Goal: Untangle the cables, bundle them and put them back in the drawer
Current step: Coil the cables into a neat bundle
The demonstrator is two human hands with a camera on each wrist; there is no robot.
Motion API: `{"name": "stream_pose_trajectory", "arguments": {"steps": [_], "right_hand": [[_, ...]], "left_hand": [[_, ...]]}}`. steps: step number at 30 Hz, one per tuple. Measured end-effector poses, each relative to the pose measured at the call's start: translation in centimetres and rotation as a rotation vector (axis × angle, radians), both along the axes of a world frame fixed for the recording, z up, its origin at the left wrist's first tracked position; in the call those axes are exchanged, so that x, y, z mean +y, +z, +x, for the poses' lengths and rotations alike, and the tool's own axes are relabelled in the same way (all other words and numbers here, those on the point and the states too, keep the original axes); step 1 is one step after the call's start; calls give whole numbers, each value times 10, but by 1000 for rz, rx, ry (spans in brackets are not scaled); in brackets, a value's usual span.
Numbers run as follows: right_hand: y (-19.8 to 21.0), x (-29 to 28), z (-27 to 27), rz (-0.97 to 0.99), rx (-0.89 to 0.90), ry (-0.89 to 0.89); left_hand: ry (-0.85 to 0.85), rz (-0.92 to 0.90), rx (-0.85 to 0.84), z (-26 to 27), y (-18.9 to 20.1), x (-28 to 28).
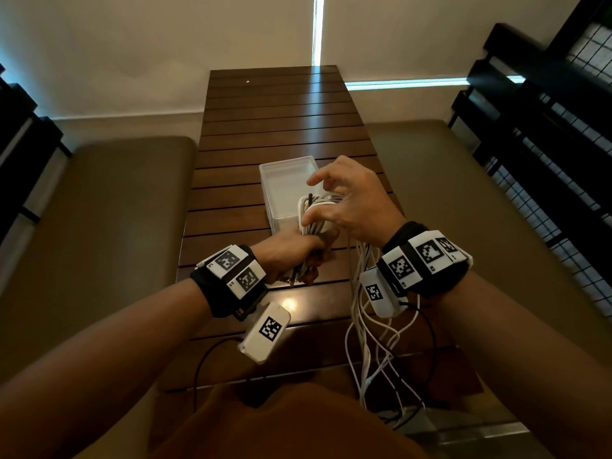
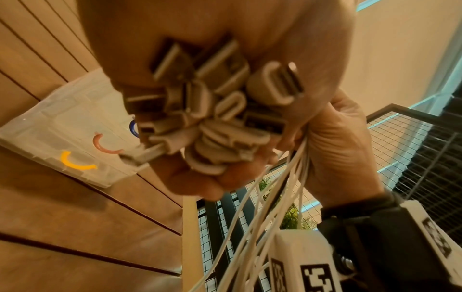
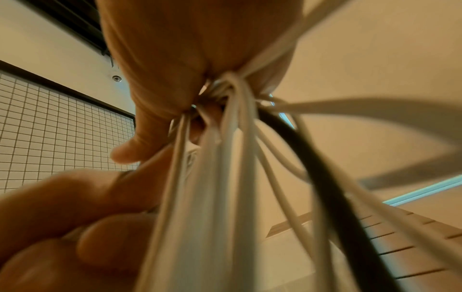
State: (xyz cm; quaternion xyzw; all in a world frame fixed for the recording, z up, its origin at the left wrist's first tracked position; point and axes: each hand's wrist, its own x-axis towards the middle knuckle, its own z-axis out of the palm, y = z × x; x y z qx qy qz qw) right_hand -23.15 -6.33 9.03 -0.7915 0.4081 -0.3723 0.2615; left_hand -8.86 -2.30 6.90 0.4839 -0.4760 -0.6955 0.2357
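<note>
A bundle of white cables point(image 1: 313, 213) with one black strand is held upright over the near end of the clear plastic drawer box point(image 1: 284, 183). My left hand point(image 1: 293, 256) grips the bundle low down; the cluster of USB plugs point(image 2: 212, 110) sticks out of its fist. My right hand point(image 1: 347, 200) sits on top of the loops, thumb pressed on them and index finger lifted. The cables point(image 3: 225, 158) run through its palm beside a black cable point(image 3: 312, 158). Loose white tails point(image 1: 364, 342) hang past the table's near edge.
The dark slatted wooden table point(image 1: 265, 111) runs away from me between two brown cushioned benches point(image 1: 99, 210). A black wire-grid railing point(image 1: 546, 144) stands at the right. Coloured open rings, a yellow one point(image 2: 75, 164) and a pink one point(image 2: 105, 144), lie in the box.
</note>
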Motion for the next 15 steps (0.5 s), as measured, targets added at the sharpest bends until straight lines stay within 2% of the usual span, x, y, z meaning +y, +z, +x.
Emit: {"name": "stream_pose_trajectory", "arguments": {"steps": [4, 9, 12, 15], "right_hand": [[-1, -3, 0, 34, -96, -46], [-5, -3, -1, 266, -280, -86], [-2, -1, -1, 326, -331, -71], [2, -3, -2, 384, -420, -65]], "left_hand": [[-19, -52, 8, -3, 8, 4], [-26, -187, -27, -6, 12, 7], [-103, -254, -17, -8, 11, 5], [-99, -302, -13, -10, 14, 1]]}}
